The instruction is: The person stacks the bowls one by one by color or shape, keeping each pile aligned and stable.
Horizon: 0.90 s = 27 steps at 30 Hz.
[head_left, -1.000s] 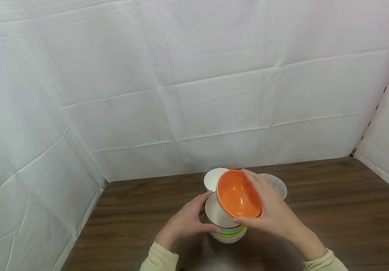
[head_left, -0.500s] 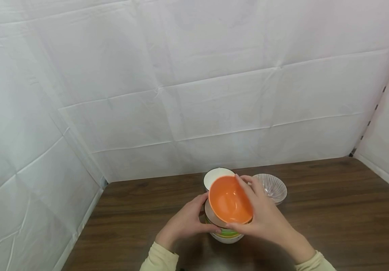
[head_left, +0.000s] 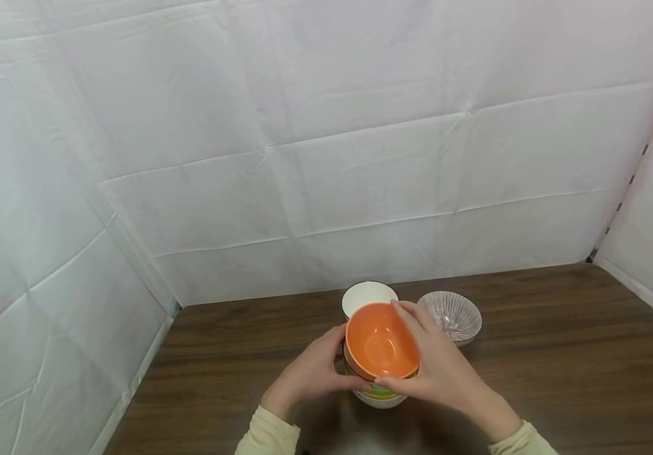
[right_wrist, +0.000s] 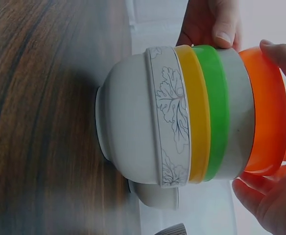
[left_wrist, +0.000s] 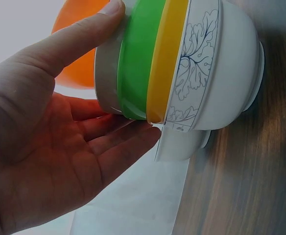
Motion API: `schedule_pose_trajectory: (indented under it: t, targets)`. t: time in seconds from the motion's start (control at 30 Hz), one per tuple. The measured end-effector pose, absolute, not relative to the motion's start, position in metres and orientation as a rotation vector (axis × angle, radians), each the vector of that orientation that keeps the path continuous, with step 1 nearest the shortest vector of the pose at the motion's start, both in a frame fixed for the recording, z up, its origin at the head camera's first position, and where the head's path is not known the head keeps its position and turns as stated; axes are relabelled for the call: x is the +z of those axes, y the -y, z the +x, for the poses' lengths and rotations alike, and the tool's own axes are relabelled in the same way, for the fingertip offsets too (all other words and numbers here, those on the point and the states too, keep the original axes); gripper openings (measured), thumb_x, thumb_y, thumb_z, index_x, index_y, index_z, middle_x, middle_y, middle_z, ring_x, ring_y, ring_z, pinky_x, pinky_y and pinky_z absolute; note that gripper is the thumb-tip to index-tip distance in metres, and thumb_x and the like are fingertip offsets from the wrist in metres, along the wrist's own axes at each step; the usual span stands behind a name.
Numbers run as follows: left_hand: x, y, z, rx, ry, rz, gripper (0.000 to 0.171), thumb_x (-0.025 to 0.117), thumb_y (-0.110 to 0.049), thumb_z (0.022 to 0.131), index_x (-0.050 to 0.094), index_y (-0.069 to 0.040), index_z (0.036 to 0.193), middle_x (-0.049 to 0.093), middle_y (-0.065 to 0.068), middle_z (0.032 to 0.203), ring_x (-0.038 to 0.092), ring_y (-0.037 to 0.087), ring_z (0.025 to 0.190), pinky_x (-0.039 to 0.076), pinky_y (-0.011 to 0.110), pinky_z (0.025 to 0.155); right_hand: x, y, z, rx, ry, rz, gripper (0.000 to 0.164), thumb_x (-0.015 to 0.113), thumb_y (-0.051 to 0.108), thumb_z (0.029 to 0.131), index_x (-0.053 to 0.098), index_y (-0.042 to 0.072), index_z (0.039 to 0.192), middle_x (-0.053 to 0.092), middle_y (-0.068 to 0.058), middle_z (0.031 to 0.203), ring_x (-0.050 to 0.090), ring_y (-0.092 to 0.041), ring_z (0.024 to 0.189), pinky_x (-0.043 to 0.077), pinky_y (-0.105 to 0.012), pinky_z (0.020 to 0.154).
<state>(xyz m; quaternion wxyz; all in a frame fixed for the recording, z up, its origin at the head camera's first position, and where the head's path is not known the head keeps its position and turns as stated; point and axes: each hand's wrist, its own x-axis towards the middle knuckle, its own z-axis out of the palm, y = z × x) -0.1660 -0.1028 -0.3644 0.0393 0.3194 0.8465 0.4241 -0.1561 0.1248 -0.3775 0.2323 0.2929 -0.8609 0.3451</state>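
An orange bowl (head_left: 382, 341) sits in the top of a stack of nested bowls, and my right hand (head_left: 437, 360) grips its rim between thumb and fingers. Below it in the right wrist view come a greyish-white bowl (right_wrist: 237, 117), a green bowl (right_wrist: 218, 112), a yellow bowl (right_wrist: 197, 112) and, at the bottom, a white bowl with a blue leaf band (right_wrist: 133, 117). My left hand (head_left: 317, 370) holds the stack from the left. In the left wrist view its thumb lies along the greyish-white bowl, and its fingers reach round the far side.
Behind the stack stands a white bowl with a dark rim (head_left: 367, 297). A bowl with fine radiating stripes (head_left: 457, 316) is at the back right. All rest on a dark wooden table (head_left: 559, 354), with white sheeting (head_left: 360, 158) behind and at the sides.
My right hand has brought the orange bowl left and down, from tilted above the stack into its top. The striped bowl has come into fuller view. My left hand has stayed put.
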Motion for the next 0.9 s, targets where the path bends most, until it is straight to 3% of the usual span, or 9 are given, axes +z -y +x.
schedule_pose_trajectory:
  t: [0.5, 0.9]
  targets:
    - [-0.365, 0.103, -0.165, 1.343, -2.569, 0.943, 0.095, 0.084, -0.035, 0.069, 0.030, -0.023, 0.146, 0.052, -0.002, 0.137, 0.052, 0.013, 0.118, 0.048, 0.045, 0.101, -0.384, -0.121, -0.155, 0.914, 2.421, 0.762, 0.105, 0.075, 0.065, 0.063, 0.042, 0.006, 0.142, 0.043, -0.012, 0.141, 0.048, -0.029, 0.117, 0.055, -0.057, 0.086]
    - [-0.364, 0.103, -0.163, 1.365, -2.547, 0.896, 0.097, 0.084, -0.034, 0.070, 0.027, -0.020, 0.148, 0.051, 0.000, 0.138, 0.053, 0.015, 0.117, 0.050, 0.044, 0.099, -0.389, -0.118, -0.157, 0.914, 2.414, 0.768, 0.097, 0.074, 0.065, 0.064, 0.045, 0.012, 0.140, 0.044, -0.007, 0.141, 0.051, -0.025, 0.115, 0.055, -0.055, 0.086]
